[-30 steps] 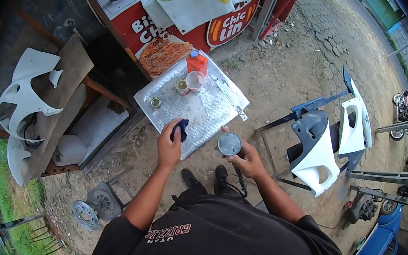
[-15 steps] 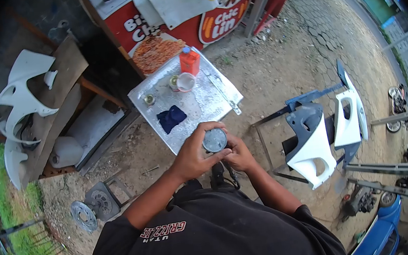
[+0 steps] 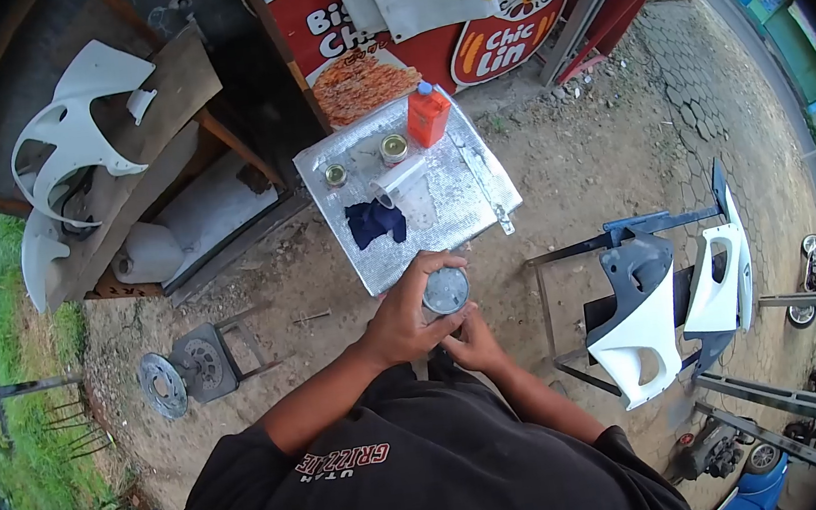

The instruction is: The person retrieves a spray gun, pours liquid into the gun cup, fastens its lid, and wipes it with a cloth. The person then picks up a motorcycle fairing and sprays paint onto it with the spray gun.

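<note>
My left hand (image 3: 404, 306) is closed around the side of a round grey cup (image 3: 446, 292), seen from above with its flat top showing. My right hand (image 3: 477, 346) is closed just below the cup, fingers curled under it; what they grip is hidden. In front stands a small silver-covered table (image 3: 369, 269). On it, a translucent plastic cup (image 3: 404, 181) lies on its side, touching or close to a dark blue cloth (image 3: 374, 224). Behind these are an orange bottle with a blue cap (image 3: 428, 117), an open can (image 3: 394, 148) and a small jar (image 3: 335, 175).
A flat metal strip (image 3: 485, 176) lies along the table's right edge. White-and-grey fairing panels (image 3: 638, 329) rest on a metal stand at right. Another white fairing (image 3: 78, 141) lies on a bench at left. A brake disc (image 3: 163, 385) sits by a low stool (image 3: 205, 364).
The view has shifted, so the table appears further right. The translucent cup, upright beside the can before, now lies tipped toward the cloth. My right hand has slid lower beneath the grey cup.
</note>
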The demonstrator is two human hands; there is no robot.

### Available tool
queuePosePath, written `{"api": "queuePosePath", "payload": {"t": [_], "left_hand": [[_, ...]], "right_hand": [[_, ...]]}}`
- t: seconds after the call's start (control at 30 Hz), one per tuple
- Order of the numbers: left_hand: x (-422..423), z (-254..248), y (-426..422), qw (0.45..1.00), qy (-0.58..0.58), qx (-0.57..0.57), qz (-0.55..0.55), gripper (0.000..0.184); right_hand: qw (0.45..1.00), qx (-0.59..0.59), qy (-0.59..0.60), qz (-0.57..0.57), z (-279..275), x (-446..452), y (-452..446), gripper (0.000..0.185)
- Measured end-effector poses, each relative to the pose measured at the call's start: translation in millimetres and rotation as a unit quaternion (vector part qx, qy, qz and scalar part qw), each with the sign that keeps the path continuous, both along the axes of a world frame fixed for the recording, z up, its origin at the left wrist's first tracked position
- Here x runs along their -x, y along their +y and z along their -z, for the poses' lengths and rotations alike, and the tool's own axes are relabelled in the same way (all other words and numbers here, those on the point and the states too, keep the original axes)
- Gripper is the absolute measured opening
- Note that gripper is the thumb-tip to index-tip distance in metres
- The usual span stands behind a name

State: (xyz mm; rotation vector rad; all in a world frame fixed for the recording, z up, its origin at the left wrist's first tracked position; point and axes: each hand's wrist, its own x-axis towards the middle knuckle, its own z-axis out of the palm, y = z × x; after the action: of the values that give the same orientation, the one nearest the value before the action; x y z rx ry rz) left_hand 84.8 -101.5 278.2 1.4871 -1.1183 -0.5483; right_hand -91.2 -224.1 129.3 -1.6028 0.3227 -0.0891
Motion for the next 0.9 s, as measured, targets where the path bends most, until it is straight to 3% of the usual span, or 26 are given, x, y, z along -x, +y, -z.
{"api": "queuePosePath", "payload": {"t": [0.13, 0.27, 0.4, 0.47, 0.57, 0.67, 0.77, 0.9], "left_hand": [[1.4, 5.0, 0.0, 0.999, 0.03, -0.01, 0.009, 0.066], [10.4, 7.1, 1.0, 0.994, 0.11, -0.025, 0.0, 0.066], [8.7, 10.1, 20.4, 0.999, 0.021, -0.022, -0.026, 0.073], [12.5, -12.8, 40.8, 0.995, -0.042, 0.011, -0.085, 0.07], [40.1, 15.8, 80.9, 0.954, -0.072, 0.053, -0.288, 0.06], [75.0, 80.9, 129.6, 0.917, 0.089, -0.072, -0.382, 0.046], [111.1, 102.2, 160.5, 0.904, 0.233, -0.221, -0.282, 0.036], [157.8, 128.1, 154.8, 0.904, 0.332, -0.106, -0.249, 0.034]], "right_hand": [[0.996, 0.086, 0.026, -0.024, 13.7, 12.6, -5.0, 0.073], [0.983, 0.176, 0.048, 0.005, -8.5, 19.5, -9.5, 0.046], [0.991, 0.129, 0.0, 0.033, -26.0, 12.8, -3.8, 0.023], [0.996, 0.089, 0.012, 0.002, -29.6, 2.9, -1.2, 0.024], [0.995, 0.089, 0.025, -0.024, -58.0, -8.8, 2.2, 0.031], [0.994, 0.079, 0.001, -0.074, -67.8, -23.5, 14.3, 0.042], [0.99, 0.076, -0.002, -0.12, -54.9, -32.7, 33.4, 0.043], [0.987, 0.044, 0.002, -0.152, -52.0, -43.7, 72.4, 0.04]]}}
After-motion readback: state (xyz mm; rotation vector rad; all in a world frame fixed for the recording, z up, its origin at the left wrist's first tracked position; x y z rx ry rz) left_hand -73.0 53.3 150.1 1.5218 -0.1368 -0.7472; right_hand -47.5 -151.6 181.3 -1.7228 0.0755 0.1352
